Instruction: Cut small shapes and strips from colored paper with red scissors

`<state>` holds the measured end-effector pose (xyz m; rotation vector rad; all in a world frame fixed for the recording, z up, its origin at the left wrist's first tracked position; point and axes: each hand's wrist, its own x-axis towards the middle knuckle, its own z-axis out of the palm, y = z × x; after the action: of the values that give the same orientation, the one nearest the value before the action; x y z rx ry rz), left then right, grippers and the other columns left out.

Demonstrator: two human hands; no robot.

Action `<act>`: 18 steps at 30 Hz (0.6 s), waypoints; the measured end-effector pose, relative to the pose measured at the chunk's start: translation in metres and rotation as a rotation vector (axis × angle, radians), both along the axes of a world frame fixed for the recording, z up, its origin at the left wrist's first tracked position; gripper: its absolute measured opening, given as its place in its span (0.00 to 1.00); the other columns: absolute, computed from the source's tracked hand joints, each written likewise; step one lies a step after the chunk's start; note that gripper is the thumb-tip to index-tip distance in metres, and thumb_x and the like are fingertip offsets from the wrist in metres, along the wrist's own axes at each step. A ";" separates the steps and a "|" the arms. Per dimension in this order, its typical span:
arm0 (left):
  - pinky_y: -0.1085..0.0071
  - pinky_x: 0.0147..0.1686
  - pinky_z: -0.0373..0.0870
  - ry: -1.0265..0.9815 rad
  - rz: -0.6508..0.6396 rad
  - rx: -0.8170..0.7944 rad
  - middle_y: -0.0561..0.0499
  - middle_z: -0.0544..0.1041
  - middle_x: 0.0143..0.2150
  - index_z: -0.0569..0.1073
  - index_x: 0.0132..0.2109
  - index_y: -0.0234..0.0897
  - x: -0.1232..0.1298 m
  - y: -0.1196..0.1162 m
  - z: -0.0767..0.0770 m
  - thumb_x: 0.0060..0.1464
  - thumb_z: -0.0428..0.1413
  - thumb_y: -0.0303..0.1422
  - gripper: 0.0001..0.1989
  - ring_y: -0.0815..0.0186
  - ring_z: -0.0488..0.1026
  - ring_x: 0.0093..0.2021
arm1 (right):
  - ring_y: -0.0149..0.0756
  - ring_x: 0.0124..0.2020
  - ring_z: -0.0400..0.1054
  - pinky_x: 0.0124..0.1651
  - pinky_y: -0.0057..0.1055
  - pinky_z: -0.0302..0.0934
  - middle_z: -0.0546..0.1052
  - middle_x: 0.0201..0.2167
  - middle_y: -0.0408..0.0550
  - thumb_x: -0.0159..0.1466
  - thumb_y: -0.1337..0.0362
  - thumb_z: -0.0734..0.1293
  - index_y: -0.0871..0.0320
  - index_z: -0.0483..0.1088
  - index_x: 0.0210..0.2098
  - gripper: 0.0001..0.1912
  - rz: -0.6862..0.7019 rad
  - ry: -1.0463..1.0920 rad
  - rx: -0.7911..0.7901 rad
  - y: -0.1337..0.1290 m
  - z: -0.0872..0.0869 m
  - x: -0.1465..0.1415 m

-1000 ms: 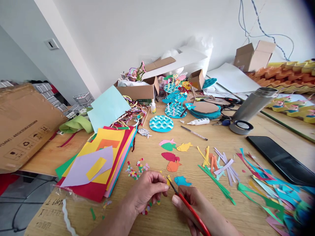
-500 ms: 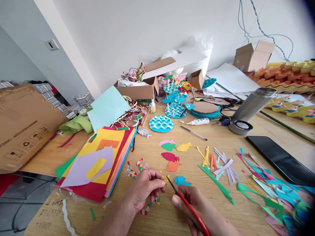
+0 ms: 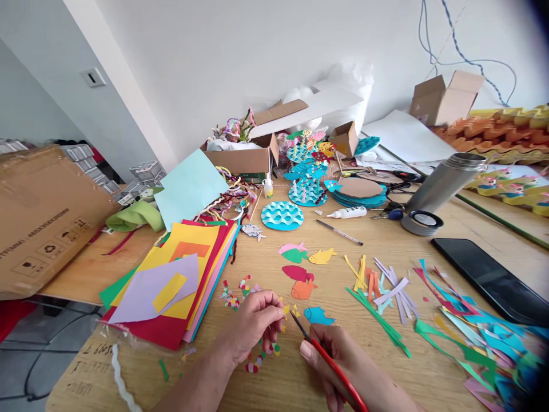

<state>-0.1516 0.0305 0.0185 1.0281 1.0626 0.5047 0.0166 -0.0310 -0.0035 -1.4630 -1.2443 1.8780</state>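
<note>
My left hand (image 3: 259,320) pinches a tiny yellow paper piece (image 3: 286,309) between thumb and forefinger. In my right hand (image 3: 332,357) is a pair of red-handled scissors (image 3: 337,369), its blades pointing up and left, close to that piece. Small yellow scraps (image 3: 295,309) lie near the blade tips. Just beyond my right hand rests a blue paper fish (image 3: 319,316). Farther back are an orange fish (image 3: 303,289), a dark red fish (image 3: 295,273), a green fish (image 3: 295,256), a pink fish (image 3: 289,248) and a yellow fish (image 3: 322,256). Coloured paper dots (image 3: 257,363) are scattered around my left hand.
Stacked coloured paper (image 3: 171,332) lies on the left. Paper strips (image 3: 398,297) and larger offcuts (image 3: 476,355) cover the right, beside a black phone (image 3: 489,280). A steel flask (image 3: 446,183), glue bottle (image 3: 349,212), pen (image 3: 339,232) and wavy blue disc (image 3: 282,216) stand or lie farther back.
The yellow piece now shows at my left fingertips, slightly apart from the scissor tips. A small yellow scrap lies by the blades. Both hands have hardly moved, and the view has shifted slightly.
</note>
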 end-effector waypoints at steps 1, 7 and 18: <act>0.82 0.10 0.55 0.009 -0.017 0.011 0.57 0.67 0.20 0.65 0.29 0.36 0.000 0.000 0.000 0.45 0.52 0.34 0.06 0.76 0.61 0.16 | 0.22 0.07 0.56 0.10 0.16 0.45 0.62 0.06 0.32 0.51 0.37 0.64 0.54 0.52 0.26 0.28 -0.001 0.000 -0.001 0.000 0.000 0.000; 0.81 0.11 0.57 0.069 -0.104 0.088 0.58 0.67 0.20 0.65 0.29 0.36 -0.001 0.000 -0.002 0.46 0.52 0.33 0.05 0.76 0.61 0.15 | 0.21 0.07 0.56 0.10 0.16 0.43 0.62 0.06 0.31 0.51 0.38 0.65 0.55 0.53 0.25 0.28 -0.005 0.001 -0.009 -0.001 0.000 0.000; 0.82 0.10 0.56 0.083 -0.058 0.054 0.57 0.68 0.20 0.65 0.28 0.35 0.000 0.000 0.001 0.42 0.54 0.33 0.06 0.76 0.61 0.15 | 0.22 0.06 0.56 0.08 0.16 0.43 0.62 0.05 0.31 0.48 0.38 0.67 0.54 0.51 0.24 0.29 -0.025 0.008 -0.054 0.002 -0.002 -0.001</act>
<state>-0.1517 0.0305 0.0195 1.1319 1.0939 0.4487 0.0161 -0.0291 -0.0053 -1.4898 -1.1751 1.9136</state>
